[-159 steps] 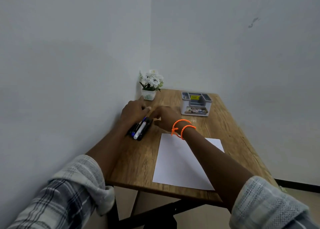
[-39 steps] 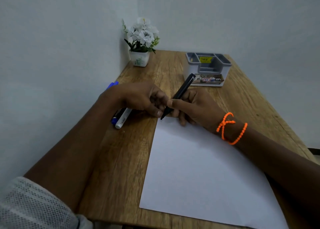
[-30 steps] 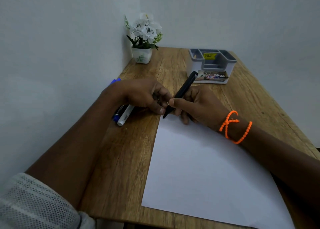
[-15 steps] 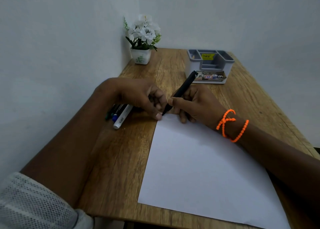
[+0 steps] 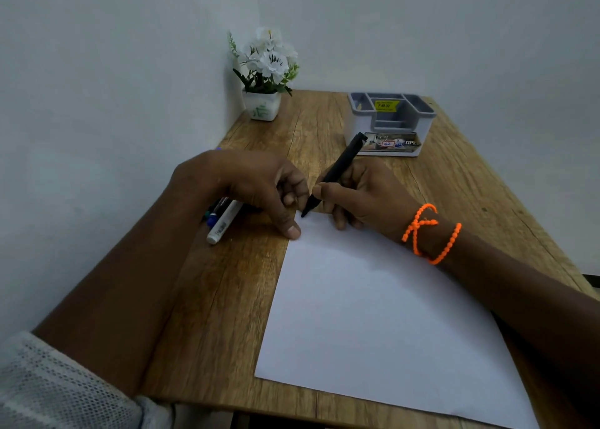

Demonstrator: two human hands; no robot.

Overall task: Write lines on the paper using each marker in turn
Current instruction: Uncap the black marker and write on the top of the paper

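Observation:
A white sheet of paper (image 5: 373, 315) lies on the wooden table (image 5: 220, 298). My right hand (image 5: 363, 195), with orange bead bracelets at the wrist, grips a black marker (image 5: 337, 172) tilted away from me. Its tip touches the paper's far left corner. My left hand (image 5: 256, 185) rests beside it with fingers curled and nothing visible in them. Its thumb presses down at the paper's left edge. Under that hand lie the other markers (image 5: 212, 216), a white one (image 5: 224, 222) nearest me and blue and green ends behind it.
A grey and white desk organiser (image 5: 389, 123) stands at the back right. A small white pot of white flowers (image 5: 263, 104) sits in the back left corner. Walls close the table's left and far sides.
The black marker's tip has come down to the paper's far left corner. My left thumb has slid onto the paper's edge. The view has shifted slightly.

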